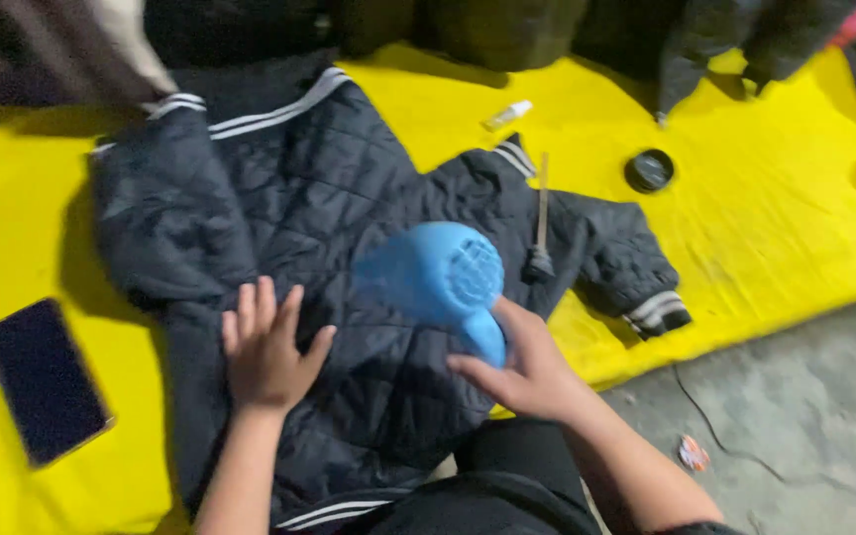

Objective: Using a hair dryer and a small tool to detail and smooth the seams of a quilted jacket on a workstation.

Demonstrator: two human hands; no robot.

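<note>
- Head view: risk of scorching or melting the quilted black jacket (329,228), judging by how close the blue hair dryer (445,277) sits over the fabric; lingering on one patch would cause it.
- Risk too of snagging the dark cord (710,426) trailing on the grey floor past the near right edge of the yellow sheet (775,218); a tug could jerk the dryer aside.
- Possibly knocking the slim dark-tipped tool (541,223) lying on the sleeve, just beside the dryer's grille.
- Left hand (267,347): flat, fingers spread wide, pressed palm down on the jacket's lower middle, gripping nothing.
- Right hand (522,367): curled closed around the dryer's handle, barrel tilted up-left over the jacket's centre.
- Jacket spread across the sheet's middle, collar toward the far edge, hem at the near edge.
- Dark phone (44,378) near the left edge; round black lid (649,169) and small white tube (507,114) toward the far right, well apart from both hands.
</note>
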